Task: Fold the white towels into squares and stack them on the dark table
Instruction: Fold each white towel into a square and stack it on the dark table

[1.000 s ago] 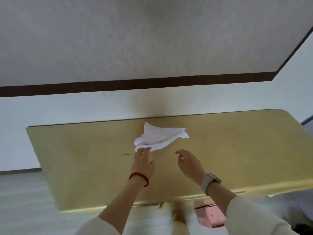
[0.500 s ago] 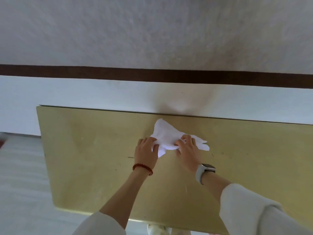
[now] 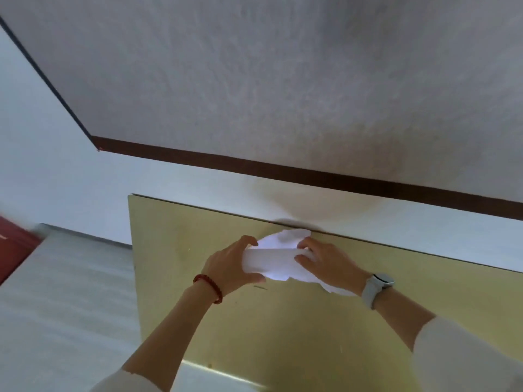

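- Landmark for all positions: the white towel (image 3: 278, 257), lying bunched on the yellowish table (image 3: 283, 335) close to that table's far edge, where it meets the wall (image 3: 198, 188).
- Progress, our judgement: early. We see one towel, crumpled and partly rolled, with no square shape yet. No folded towel and no stack are in view, and no dark table appears either; the surface here is pale gold. Folding, carrying and stacking all seem left to do.
- Nearest to us, both forearms reach forward from pale sleeves (image 3: 464, 360) toward the towel, one from each side.
- Left wrist carries a red bead bracelet (image 3: 209, 287); right wrist carries a pale watch (image 3: 376, 287), just right of the towel's trailing ragged edge.
- Left hand (image 3: 230, 268) grips the towel's left end: thumb below the cloth, fingers curled over the top.
- Right hand (image 3: 325, 261) grips the right end, fingers bent into the cloth, palm down over the lower flap.
- Between the hands the cloth forms a smooth roll; it appears gathered, perhaps about to be lifted or spread.
- Beyond the towel: the wall, a dark brown trim band (image 3: 311, 172), then a textured grey surface (image 3: 254, 80).
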The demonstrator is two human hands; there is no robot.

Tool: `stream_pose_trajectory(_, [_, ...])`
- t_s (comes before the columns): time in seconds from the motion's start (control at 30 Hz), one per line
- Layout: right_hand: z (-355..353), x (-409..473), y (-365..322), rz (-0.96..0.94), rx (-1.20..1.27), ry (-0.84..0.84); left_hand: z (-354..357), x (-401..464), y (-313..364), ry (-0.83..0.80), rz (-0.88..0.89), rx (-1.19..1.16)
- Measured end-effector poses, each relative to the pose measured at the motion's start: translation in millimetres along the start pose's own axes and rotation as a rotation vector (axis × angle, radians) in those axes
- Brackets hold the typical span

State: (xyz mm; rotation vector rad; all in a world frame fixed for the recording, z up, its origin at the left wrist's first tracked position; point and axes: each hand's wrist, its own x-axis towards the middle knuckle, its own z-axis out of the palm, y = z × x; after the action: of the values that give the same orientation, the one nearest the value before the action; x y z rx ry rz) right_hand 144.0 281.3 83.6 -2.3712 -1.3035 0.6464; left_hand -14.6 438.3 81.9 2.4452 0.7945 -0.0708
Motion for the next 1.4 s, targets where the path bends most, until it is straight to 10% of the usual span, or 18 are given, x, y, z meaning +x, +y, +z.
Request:
stream_pose_trajectory(0.17, [40,9,-33,-0.029,0.008,-0.344,-1,-36,-62,-0.154,-0.091,0.079])
stream_pose_trajectory(0.43, [68,45,-112,-0.335,-0.022,0.161,-27,-73,-122,0.728,-0.012,0.215])
stream_pose_trajectory(0.53, [92,45,-105,-0.404,-0.101,0.114,-3,-84,-144,0.622,-0.019,0.2])
stream_pose_trajectory(0.7, [149,30,-63,-0.326,-0.412,-0.45,60,-111,-166,-0.068,-0.303,0.159])
stream_pose_trajectory(1.03, [199,98,-71,-0.331,-0.263,-0.211,128,-119,-163,0.298,-0.946,-0.061])
stream_pose_trajectory(1.4, [223,137,-89,-0.509,-0.547,-0.31,132,-129,-165,0.333,-0.919,-0.042])
